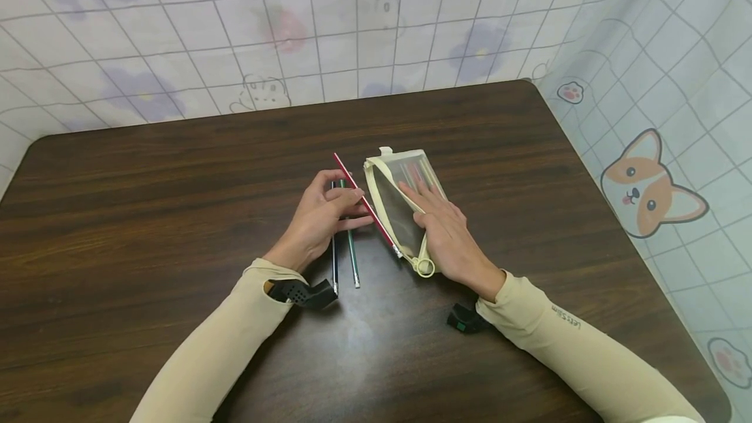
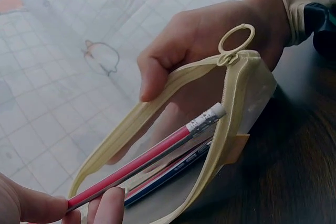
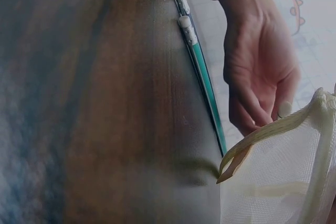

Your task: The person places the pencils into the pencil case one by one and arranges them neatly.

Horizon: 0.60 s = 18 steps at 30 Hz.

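My left hand (image 1: 320,214) pinches a red pencil (image 1: 380,227) between thumb and fingers. Its white eraser end points toward me, over the mouth of a see-through mesh pencil pouch (image 1: 374,188) with pale yellow trim. The pouch's zipper is undone and its mouth gapes. My right hand (image 1: 449,234) grips the pouch's right side, thumb at the rim, spreading the mouth. Inside, the left wrist view shows a dark blue pencil (image 2: 178,176) and another reddish one. Under my left hand a green pencil (image 1: 353,256) and a dark pencil (image 1: 335,256) lie on the table, partly hidden.
The dark wooden table (image 1: 147,214) reaches a cloth-covered wall (image 1: 329,51) at the back and another on the right. A ring-shaped zipper pull (image 1: 424,267) hangs at the pouch's near end. Black wrist cameras (image 1: 305,294) sit on both sleeves.
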Available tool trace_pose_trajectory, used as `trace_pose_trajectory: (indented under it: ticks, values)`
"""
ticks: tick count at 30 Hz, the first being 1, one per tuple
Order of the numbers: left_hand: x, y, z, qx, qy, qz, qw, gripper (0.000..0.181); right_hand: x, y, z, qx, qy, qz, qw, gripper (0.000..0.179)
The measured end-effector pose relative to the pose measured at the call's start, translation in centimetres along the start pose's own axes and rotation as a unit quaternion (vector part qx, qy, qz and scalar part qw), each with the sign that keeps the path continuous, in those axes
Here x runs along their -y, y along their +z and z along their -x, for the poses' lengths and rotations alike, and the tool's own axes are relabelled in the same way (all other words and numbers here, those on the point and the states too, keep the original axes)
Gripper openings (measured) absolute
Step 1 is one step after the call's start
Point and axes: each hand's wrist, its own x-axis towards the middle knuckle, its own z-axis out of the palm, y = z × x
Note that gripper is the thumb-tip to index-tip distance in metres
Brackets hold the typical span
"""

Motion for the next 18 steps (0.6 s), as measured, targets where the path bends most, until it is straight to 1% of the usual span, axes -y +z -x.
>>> trace_pose_trajectory:
  ticks: [8,13,18]
  values:
    - [0.0,0.6,-0.4,0.001,0.0,0.004,1.0,0.052,-0.1,0.0,-0.1,-0.004,-0.003,0.0,1.0,0.057]
    - [-0.2,1.0,-0.6,0.0,0.001,0.015,0.9999,0.055,-0.1,0.0,-0.2,0.0,0.001,-0.007,1.0,0.058]
    - [0.1,1.6,-0.8,0.004,-0.009,0.021,0.9997,0.052,0.0,0.0,-0.1,0.007,0.011,-0.007,0.9999,0.058]
